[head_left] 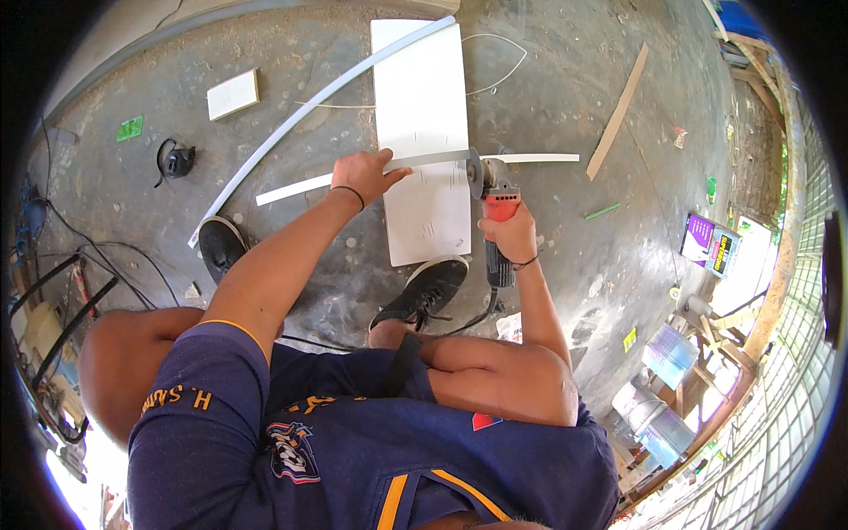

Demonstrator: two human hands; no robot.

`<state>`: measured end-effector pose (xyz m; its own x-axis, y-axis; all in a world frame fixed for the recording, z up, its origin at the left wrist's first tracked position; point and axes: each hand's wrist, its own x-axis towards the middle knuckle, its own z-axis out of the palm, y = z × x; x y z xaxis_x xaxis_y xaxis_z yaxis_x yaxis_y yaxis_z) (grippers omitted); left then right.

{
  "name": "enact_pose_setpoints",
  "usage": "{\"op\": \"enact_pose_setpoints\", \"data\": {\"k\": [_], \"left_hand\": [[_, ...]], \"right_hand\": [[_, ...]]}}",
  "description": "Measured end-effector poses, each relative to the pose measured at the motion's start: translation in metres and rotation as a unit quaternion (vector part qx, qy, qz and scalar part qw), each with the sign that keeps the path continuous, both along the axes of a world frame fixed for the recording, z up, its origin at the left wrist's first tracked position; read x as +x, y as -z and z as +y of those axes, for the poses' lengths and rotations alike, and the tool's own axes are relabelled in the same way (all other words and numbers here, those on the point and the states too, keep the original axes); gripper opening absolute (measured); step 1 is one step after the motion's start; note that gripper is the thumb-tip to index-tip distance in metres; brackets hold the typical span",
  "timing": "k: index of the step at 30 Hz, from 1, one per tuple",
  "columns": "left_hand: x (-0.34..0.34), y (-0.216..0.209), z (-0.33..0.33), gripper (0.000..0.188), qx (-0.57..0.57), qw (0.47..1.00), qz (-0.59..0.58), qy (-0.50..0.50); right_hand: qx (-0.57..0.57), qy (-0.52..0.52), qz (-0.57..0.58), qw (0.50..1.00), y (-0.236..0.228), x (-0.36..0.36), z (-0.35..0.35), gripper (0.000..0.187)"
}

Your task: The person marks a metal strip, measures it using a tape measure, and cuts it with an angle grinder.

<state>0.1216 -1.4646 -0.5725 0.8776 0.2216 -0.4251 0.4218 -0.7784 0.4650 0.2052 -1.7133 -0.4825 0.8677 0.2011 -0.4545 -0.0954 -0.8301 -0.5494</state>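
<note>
A long narrow white strip (pixel 296 190) lies crosswise over a white board (pixel 420 88) on the floor; its middle stretch looks grey. My left hand (pixel 362 175) grips the strip at the board's left edge, thumb and forefinger toward the right. My right hand (pixel 512 233) is wrapped around the red and black body of an angle grinder (pixel 502 208). The grinder's disc (pixel 475 173) stands on edge at the strip, by the board's right side. Whether the disc touches the strip or is spinning, I cannot tell. Short pencil-like marks show on the board.
A long pale curved strip (pixel 331 87) runs from the board's far end to my left shoe (pixel 223 247). My right shoe (pixel 431 287) is at the board's near end. A white block (pixel 233 94), a black cup-shaped item (pixel 177 160) and a brown wooden strip (pixel 618 110) lie around.
</note>
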Motion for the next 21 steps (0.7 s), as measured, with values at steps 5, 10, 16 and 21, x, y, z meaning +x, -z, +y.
{"op": "enact_pose_setpoints", "data": {"k": [5, 10, 16, 21], "left_hand": [[0.001, 0.003, 0.002, 0.057, -0.007, 1.000, -0.019, -0.018], [0.009, -0.001, 0.004, 0.061, -0.060, 0.997, 0.022, -0.052], [0.012, 0.004, 0.004, 0.062, -0.104, 0.991, 0.017, -0.082], [0.015, -0.010, -0.001, 0.060, -0.089, 0.993, 0.022, -0.076]], "right_hand": [[-0.005, 0.001, -0.002, 1.000, 0.001, 0.000, 0.000, 0.042], [0.098, 0.038, 0.078, 0.991, 0.011, 0.006, -0.016, 0.038], [0.176, 0.084, 0.146, 0.970, 0.018, 0.009, -0.027, 0.036], [0.238, 0.131, 0.266, 0.925, 0.010, 0.011, -0.028, 0.037]]}}
